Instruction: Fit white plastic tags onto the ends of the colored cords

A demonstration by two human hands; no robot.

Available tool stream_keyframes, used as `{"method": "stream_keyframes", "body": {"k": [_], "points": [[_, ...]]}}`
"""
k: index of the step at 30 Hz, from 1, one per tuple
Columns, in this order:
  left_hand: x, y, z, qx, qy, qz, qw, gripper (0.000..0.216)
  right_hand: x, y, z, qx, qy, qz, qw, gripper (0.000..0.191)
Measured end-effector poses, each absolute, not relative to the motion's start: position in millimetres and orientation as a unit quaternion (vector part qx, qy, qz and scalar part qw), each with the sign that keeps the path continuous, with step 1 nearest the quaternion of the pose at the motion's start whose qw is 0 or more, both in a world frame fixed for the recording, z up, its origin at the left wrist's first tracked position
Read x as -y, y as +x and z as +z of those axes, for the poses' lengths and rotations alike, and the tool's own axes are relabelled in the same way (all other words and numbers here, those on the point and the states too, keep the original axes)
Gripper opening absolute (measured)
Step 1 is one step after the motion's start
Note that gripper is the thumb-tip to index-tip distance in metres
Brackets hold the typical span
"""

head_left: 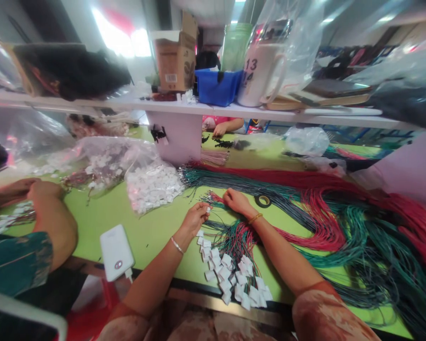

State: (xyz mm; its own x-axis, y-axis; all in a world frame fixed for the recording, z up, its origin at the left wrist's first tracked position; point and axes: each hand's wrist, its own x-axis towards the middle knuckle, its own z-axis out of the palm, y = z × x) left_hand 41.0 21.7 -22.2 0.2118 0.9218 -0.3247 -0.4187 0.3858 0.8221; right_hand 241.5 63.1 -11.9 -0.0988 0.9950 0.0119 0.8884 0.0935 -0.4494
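Between the fingertips of my left hand (195,219) is a small white plastic connector (208,210), pinched above the green tabletop. My right hand (236,201) rests to its right, fingers curled over the ends of a few red and green wires (216,199); its fingertips are partly hidden. Below both hands lies a bundle of wires (239,237) fitted with many white connectors (225,273), fanned toward the table's front edge. A clear bag of loose white connectors (154,187) sits left of my hands. Beyond them stretch long red, green and dark wires (255,177).
A black tape roll (263,201) lies right of my right hand. A white power bank (117,252) is at the front left, near a co-worker's arm (51,213). Overhead, a shelf (184,108) carries a blue bin (218,87) and mug (259,76). Another person's hand (220,130) shows beyond.
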Motion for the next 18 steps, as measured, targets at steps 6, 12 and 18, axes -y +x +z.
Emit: {"method": "stream_keyframes", "body": {"k": [6,12,18], "points": [[-20.1,40.5,-21.6,-0.414,0.312,0.466,0.717,0.023,-64.8,246.1,-17.6,0.737,-0.633,0.161,0.174,0.017],[-19.3,40.5,-22.0,-0.419,0.321,0.463,0.712,0.026,-54.6,247.4,-9.8,0.746,-0.639,0.087,0.166,0.016],[-17.5,41.9,-21.2,-0.408,0.324,0.464,0.716,0.027,-59.0,217.7,6.1,0.741,-0.565,0.215,0.291,0.016]]}}
